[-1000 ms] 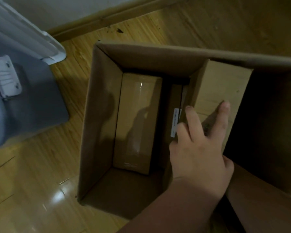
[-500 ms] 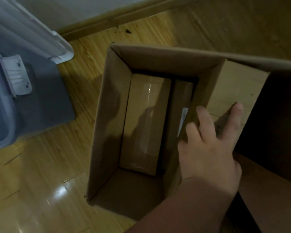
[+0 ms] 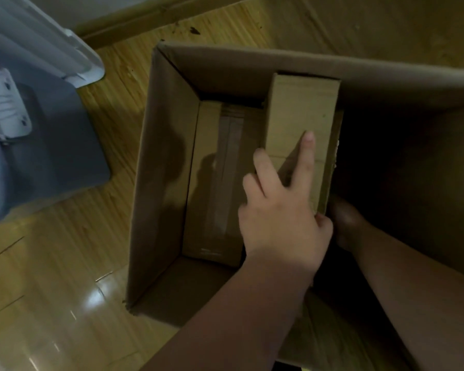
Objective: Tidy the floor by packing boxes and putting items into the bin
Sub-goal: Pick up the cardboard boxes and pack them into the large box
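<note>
Small box (image 3: 302, 116) in left hand (image 3: 281, 223), inside big carton (image 3: 166, 183)

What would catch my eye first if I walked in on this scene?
A big open cardboard box sits on the wooden floor, a flat carton lying at its bottom. The left hand grips a smaller box inside it, fingers spread on top, while the right hand is in shadow beside it. A grey bin stands at the left.

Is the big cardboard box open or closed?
Open: inside the big cardboard box a taped box lies flat, and the left hand holds a narrow box.
</note>
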A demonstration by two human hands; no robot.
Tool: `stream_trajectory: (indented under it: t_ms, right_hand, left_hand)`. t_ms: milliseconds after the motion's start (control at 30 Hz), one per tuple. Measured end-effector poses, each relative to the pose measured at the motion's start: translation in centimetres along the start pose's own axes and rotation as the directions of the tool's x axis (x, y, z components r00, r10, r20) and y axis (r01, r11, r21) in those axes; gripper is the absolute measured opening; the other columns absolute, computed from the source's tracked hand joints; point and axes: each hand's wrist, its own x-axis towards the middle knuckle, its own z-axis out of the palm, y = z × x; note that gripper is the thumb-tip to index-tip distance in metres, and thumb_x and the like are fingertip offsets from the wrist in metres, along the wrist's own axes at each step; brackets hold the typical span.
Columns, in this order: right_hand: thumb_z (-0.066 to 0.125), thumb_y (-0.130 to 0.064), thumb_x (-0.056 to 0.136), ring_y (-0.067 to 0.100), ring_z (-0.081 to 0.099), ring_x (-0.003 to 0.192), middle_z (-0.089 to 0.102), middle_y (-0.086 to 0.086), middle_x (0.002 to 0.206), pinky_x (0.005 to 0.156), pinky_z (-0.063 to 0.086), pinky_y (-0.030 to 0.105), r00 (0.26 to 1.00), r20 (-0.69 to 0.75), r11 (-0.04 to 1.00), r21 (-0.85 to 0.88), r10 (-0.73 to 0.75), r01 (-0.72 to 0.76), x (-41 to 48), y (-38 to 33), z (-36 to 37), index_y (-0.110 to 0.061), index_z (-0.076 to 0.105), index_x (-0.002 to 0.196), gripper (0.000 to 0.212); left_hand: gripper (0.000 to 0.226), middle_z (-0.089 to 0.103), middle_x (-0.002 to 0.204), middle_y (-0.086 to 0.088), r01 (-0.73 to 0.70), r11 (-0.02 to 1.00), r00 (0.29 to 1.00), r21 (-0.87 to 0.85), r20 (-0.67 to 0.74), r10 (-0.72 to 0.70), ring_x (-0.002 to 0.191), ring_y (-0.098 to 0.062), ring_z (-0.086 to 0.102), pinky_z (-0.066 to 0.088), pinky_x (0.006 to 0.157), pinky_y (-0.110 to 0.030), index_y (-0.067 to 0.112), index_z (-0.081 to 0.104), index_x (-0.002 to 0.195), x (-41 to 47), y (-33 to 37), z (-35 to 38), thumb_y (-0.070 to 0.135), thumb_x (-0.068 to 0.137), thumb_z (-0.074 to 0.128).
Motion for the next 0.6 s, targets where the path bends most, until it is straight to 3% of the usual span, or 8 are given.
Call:
stream_trajectory:
  t_ms: [133,233,333,367,533,600]
  right_hand:
    - [0.048,-0.057,0.094,0.030,0.059,0.117,0.062,0.010,0.129,0.107,0.041,0.048,0.983,-0.172,0.986,0.166,0.060,-0.031,-2.7,-1.6,-0.6,-0.016,0.058,0.131,0.056]
    - [0.037,-0.053,0.100,0.027,0.054,0.124,0.058,0.006,0.135,0.106,0.042,0.044,0.977,-0.208,0.991,0.113,-0.048,0.073,-6.3,-3.8,-1.7,-0.018,0.051,0.137,0.053]
    - [0.039,-0.059,0.096,0.021,0.065,0.099,0.075,-0.004,0.097,0.087,0.049,0.040,0.985,-0.164,0.981,0.171,-0.059,0.087,-8.9,-5.8,-3.6,-0.030,0.067,0.103,0.041]
    - [0.039,-0.060,0.096,0.021,0.066,0.097,0.075,-0.004,0.093,0.086,0.050,0.040,0.987,-0.142,0.976,0.191,-0.076,0.103,-9.5,-6.4,-4.1,-0.031,0.068,0.097,0.041]
    - [0.036,-0.067,0.093,0.011,0.059,0.094,0.069,-0.014,0.084,0.086,0.046,0.034,0.983,-0.096,0.964,0.203,-0.155,0.172,-10.5,-7.7,-5.3,-0.041,0.062,0.105,0.039]
    - [0.040,-0.070,0.089,0.015,0.057,0.106,0.070,-0.014,0.100,0.093,0.040,0.036,0.988,-0.084,0.979,0.147,-0.131,0.142,-10.2,-7.4,-5.5,-0.040,0.064,0.110,0.044]
  left_hand:
    - [0.113,-0.005,0.146,-0.004,0.020,1.000,0.999,-0.006,0.040,-0.020,0.117,-0.030,0.019,0.041,0.075,-0.037,0.049,-0.019,0.146,-0.3,0.6,0.0,0.052,0.074,0.070]
    - [0.114,-0.007,0.146,-0.002,0.044,0.999,0.995,-0.020,0.088,-0.042,0.122,-0.031,0.016,0.043,0.080,-0.041,0.052,-0.023,0.143,-0.7,1.5,0.1,0.052,0.076,0.069]
    - [0.114,-0.005,0.147,0.000,-0.002,0.999,0.995,-0.054,0.100,0.008,0.126,-0.032,0.020,0.046,0.082,-0.039,0.052,-0.024,0.143,-0.8,3.0,0.8,0.052,0.077,0.068]
    - [0.116,-0.003,0.148,0.002,-0.011,0.997,0.995,-0.076,0.103,0.019,0.128,-0.032,0.021,0.047,0.082,-0.039,0.051,-0.024,0.143,-0.7,3.5,1.3,0.053,0.075,0.070]
    - [0.132,0.004,0.153,0.003,0.104,0.973,0.985,-0.208,0.159,-0.071,0.142,-0.028,0.020,0.040,0.103,-0.040,0.041,-0.025,0.145,0.1,6.1,4.7,0.051,0.067,0.080]
    - [0.128,0.004,0.155,0.001,0.071,0.976,0.984,-0.206,0.176,-0.035,0.142,-0.027,0.020,0.036,0.106,-0.038,0.039,-0.025,0.146,0.1,6.5,6.3,0.051,0.070,0.078]
